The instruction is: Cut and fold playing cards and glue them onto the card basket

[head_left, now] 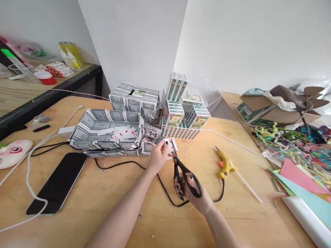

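Observation:
My left hand [158,156] pinches a small playing card [169,146] with red pips, held just above the wooden table [103,203]. My right hand [190,189] grips black-handled scissors [181,172], fingers through the loops, and the blades reach up to the card's edge. Just beyond the card lies a shallow tray [103,132] built from folded playing cards, with loose cards inside. Behind it stand stacked card boxes [178,110].
A yellow glue gun [224,164] with a black cord lies right of the scissors. A dark phone [59,182] on a white cable lies at the left. Coloured paper sheets [297,179], paper strips and a cardboard box fill the right side. A second table stands far left.

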`<control>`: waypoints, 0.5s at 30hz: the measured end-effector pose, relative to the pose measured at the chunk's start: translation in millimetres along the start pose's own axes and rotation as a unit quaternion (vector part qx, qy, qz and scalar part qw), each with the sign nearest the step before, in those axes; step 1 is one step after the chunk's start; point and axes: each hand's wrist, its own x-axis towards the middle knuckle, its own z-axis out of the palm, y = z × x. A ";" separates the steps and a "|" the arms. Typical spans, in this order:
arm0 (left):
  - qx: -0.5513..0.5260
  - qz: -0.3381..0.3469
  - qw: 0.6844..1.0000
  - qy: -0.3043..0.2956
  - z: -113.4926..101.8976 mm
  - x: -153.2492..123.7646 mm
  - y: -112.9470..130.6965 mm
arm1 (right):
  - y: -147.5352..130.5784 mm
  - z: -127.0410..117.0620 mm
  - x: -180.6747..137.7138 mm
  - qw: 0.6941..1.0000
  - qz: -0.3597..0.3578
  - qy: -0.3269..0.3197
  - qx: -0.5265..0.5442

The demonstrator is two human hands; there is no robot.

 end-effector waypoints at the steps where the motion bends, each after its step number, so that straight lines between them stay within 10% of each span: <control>1: 0.008 0.006 1.000 0.001 -0.3 0.4 -1.0 | -0.8 0.6 1.0 1.000 0.000 0.001 -0.006; 15: 0.080 0.047 0.995 0.031 -7.4 4.8 3.5 | 2.1 3.7 11.8 0.999 -0.034 -0.024 -0.028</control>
